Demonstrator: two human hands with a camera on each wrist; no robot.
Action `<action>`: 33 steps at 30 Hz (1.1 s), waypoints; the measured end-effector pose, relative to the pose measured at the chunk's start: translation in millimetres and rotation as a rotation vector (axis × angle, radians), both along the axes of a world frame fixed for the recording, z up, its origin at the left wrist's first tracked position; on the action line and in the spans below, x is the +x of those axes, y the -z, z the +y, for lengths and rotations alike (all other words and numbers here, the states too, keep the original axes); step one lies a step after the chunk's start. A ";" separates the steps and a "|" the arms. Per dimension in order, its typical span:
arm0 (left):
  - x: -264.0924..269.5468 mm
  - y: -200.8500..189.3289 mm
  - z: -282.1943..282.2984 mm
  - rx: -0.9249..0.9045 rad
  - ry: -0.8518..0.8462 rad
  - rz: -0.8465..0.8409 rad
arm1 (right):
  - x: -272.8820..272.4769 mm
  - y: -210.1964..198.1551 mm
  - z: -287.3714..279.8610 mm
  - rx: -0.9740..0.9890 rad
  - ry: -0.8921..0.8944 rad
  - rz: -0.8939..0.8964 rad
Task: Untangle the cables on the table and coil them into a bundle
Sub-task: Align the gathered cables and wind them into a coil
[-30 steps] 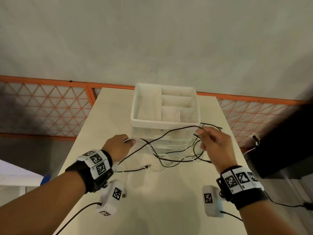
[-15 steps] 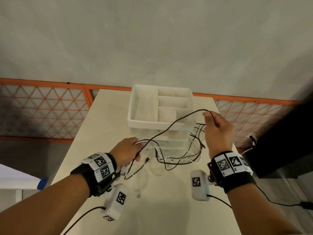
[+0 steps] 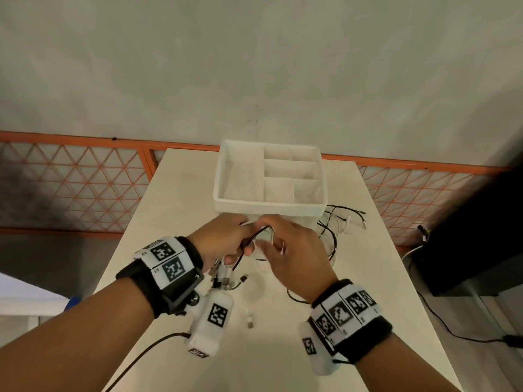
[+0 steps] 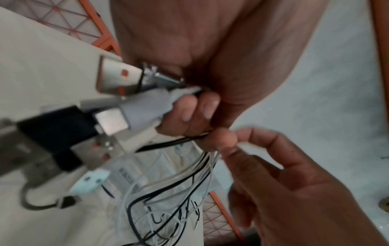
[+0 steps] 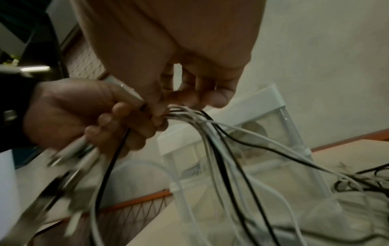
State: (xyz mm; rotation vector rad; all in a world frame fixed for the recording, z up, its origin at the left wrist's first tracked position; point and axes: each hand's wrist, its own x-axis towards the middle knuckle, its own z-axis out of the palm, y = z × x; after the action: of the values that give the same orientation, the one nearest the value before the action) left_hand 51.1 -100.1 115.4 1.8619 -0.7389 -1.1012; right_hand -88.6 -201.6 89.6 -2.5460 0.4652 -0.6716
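Note:
A tangle of thin black and white cables (image 3: 331, 236) lies on the table in front of a white organizer, its loops trailing right. My left hand (image 3: 237, 244) grips a gathered bunch of the cable ends. Several USB plugs (image 3: 223, 274) hang below its fist and point at the camera in the left wrist view (image 4: 118, 78). My right hand (image 3: 271, 239) is pressed against the left, and its thumb and fingers pinch the strands where they leave the fist (image 5: 179, 114). From there the cables (image 5: 212, 133) fan down to the table.
The white organizer (image 3: 268, 206), with a compartment tray on top of clear drawers, stands just behind my hands. A loose white cable with a plug (image 3: 250, 321) lies on the beige table (image 3: 181, 193) near me. Beyond the table's right edge is dark furniture (image 3: 467, 250).
My right hand, held up and to the right with a black cable, has come down and left to meet the left hand. The slack strand between them has closed up.

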 end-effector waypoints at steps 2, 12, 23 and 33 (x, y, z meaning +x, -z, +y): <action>0.9 2.6 0.9 -0.001 -0.021 0.019 | 3.2 -4.1 -11.3 0.031 0.076 -0.027; 5.6 22.1 15.9 -0.061 -0.186 0.107 | -18.9 -20.9 -69.6 0.426 0.525 -0.274; 5.5 20.2 16.3 -0.070 -0.195 0.230 | -32.3 -6.6 -84.3 0.450 0.614 -0.134; -0.8 8.7 16.0 -0.083 -0.188 0.272 | -31.8 15.0 -99.8 0.344 0.523 0.258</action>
State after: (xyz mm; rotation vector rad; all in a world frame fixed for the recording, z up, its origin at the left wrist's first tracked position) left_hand 50.3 -84.1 106.7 1.6331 -0.4379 -1.1537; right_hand -120.5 -301.4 74.6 -2.1924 1.2477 -0.3838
